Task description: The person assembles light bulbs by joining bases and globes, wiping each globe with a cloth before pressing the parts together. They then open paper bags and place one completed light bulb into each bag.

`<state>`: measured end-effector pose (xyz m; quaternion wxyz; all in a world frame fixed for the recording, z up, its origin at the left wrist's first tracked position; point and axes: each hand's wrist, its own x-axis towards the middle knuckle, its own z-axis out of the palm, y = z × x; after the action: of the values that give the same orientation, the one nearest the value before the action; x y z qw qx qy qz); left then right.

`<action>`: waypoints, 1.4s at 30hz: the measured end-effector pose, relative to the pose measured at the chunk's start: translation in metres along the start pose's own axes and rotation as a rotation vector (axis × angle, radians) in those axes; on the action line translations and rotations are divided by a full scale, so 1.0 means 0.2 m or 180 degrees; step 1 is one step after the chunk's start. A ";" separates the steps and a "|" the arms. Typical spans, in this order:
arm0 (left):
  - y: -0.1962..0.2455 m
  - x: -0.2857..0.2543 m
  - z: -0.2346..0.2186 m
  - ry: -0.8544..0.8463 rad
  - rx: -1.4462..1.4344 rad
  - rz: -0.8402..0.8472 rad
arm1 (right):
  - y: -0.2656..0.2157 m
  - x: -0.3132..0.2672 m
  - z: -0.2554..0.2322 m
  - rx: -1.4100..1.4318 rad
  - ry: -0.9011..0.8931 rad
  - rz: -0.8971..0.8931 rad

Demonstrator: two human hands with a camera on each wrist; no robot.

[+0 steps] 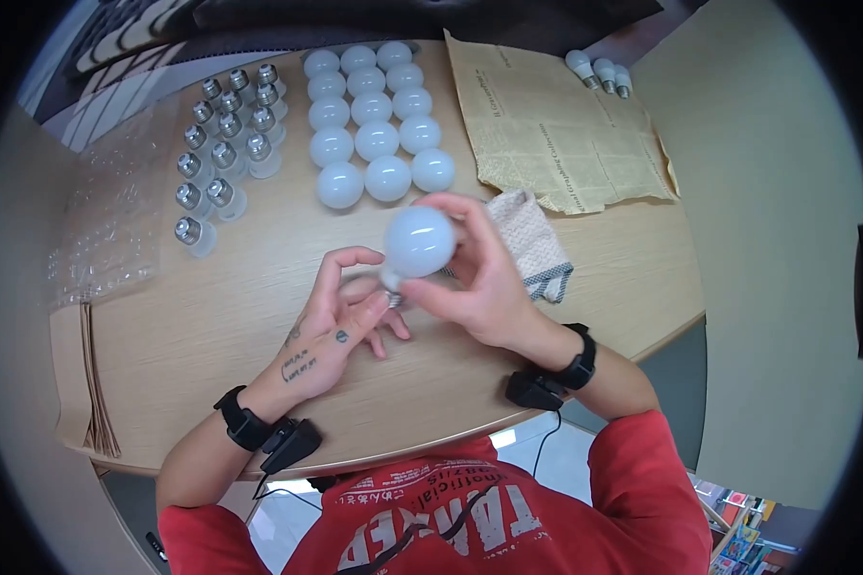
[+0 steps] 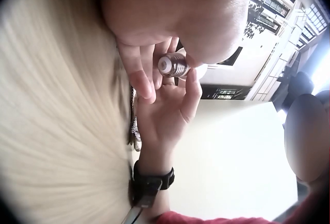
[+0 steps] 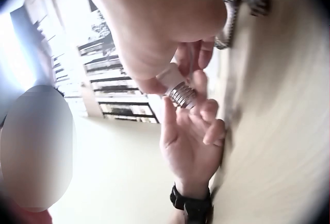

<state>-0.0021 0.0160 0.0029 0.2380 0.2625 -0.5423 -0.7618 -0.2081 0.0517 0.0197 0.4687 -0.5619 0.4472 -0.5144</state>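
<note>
A round white light bulb [image 1: 419, 241] is held above the near part of the table, tilted with its metal screw base towards my left hand. My right hand [image 1: 475, 278] grips it, fingers along the far side of the globe and thumb by the neck. My left hand [image 1: 331, 321] is close on the other side, fingers spread and loosely bent. Its thumb tip lies right at the screw base [image 3: 182, 95], and its index fingertip overlaps the bulb's edge in the head view. Both wrist views show the bare base between the two hands; the globe is mostly hidden there.
Rows of white round bulbs [image 1: 378, 141] stand at the back middle, smaller bulbs [image 1: 222, 155] base-up to their left. Brown printed paper [image 1: 556, 125] and three bulbs [image 1: 604, 72] lie back right. A checked cloth [image 1: 527, 240], clear plastic wrap [image 1: 110, 206] and folded cardboard [image 1: 81, 379] lie around.
</note>
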 end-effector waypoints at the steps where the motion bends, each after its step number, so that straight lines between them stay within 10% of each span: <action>1: 0.00 0.00 0.00 -0.0013 0.0005 0.0046 | -0.05 0.00 -0.02 -0.0021 0.0108 -0.0096; 7: -0.02 0.00 -0.02 -0.0058 0.0029 0.0075 | -0.33 0.31 -0.61 -0.1196 0.0854 -0.0632; 14: 0.00 -0.02 -0.01 -0.0128 0.0050 -0.0042 | 0.05 0.78 -1.43 -0.3936 0.1682 0.0346; 42: 0.02 -0.01 -0.03 -0.0247 0.0068 -0.0270 | 0.34 0.97 -1.71 -0.4818 0.2302 0.0779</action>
<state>0.0038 0.0133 0.0048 0.1815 0.2580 -0.5476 -0.7750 -0.5371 -0.1723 -0.0049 -0.1533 -0.4727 0.8510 -0.1700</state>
